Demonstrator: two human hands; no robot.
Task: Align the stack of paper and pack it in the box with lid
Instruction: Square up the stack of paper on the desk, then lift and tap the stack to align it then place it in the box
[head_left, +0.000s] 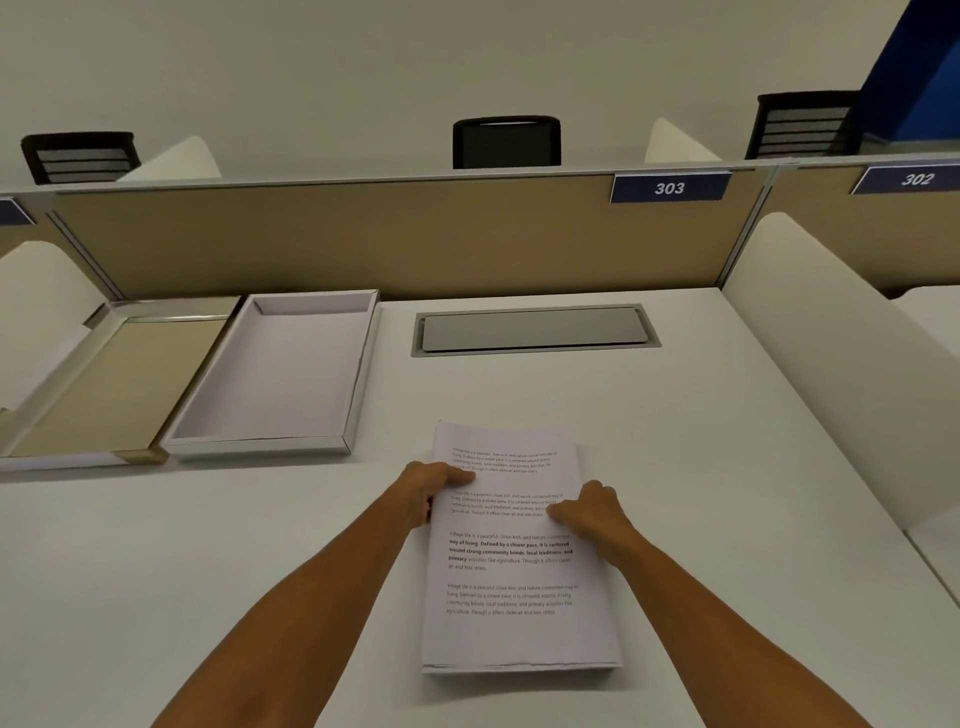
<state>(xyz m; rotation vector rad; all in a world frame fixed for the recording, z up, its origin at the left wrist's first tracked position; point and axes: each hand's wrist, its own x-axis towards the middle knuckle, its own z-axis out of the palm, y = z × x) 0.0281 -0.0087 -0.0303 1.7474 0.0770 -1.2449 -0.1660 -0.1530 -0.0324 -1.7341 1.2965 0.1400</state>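
A stack of printed paper (514, 577) lies on the white desk in front of me, long side pointing away, with its sheets slightly uneven at the near and far edges. My left hand (434, 491) grips the stack's left edge, thumb on the top sheet. My right hand (592, 512) grips the right edge, its fingers on the top sheet. The open white box (280, 374) sits empty at the back left. Its lid (111, 384) lies upside down just left of the box, showing a tan inside.
A grey cable flap (532, 330) is set into the desk behind the paper. A tan partition (363, 234) closes the back, and white side dividers (831, 353) stand at the right and left. Black chairs show beyond the partition.
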